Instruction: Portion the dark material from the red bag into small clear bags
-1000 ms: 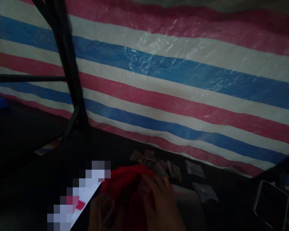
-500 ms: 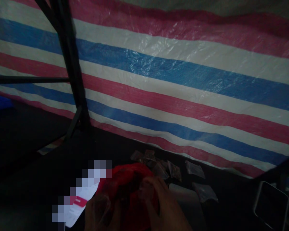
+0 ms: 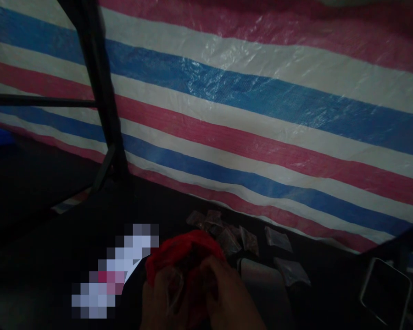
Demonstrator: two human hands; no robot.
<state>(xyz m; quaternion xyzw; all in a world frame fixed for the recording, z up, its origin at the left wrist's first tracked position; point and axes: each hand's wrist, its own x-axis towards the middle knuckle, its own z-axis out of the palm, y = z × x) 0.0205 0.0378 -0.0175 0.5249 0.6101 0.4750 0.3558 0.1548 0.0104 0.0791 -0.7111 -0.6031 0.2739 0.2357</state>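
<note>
A red bag (image 3: 179,243) with an open mouth stands in front of me, its dark inside hard to make out. My left hand (image 3: 158,298) is closed at its near left side, holding a small clear plastic bag (image 3: 175,288). At the right of the mouth, my right hand (image 3: 229,288) has its fingers curled inward over the opening; what they pinch is lost in the dark. Just beyond the red bag lie several small clear packets of brown contents (image 3: 229,242).
Two clear plastic packets (image 3: 278,239) lie to the right, near a flat grey device (image 3: 261,277). A phone (image 3: 386,291) is at far right, and a bright, pixelated panel (image 3: 124,266) at left. Behind rise a striped tarp (image 3: 244,101) and a dark metal post (image 3: 101,96).
My left hand and the clear plastic bag have moved right, closer to my right hand. My right hand has shifted slightly left, with its fingers more curled over the red bag's mouth.
</note>
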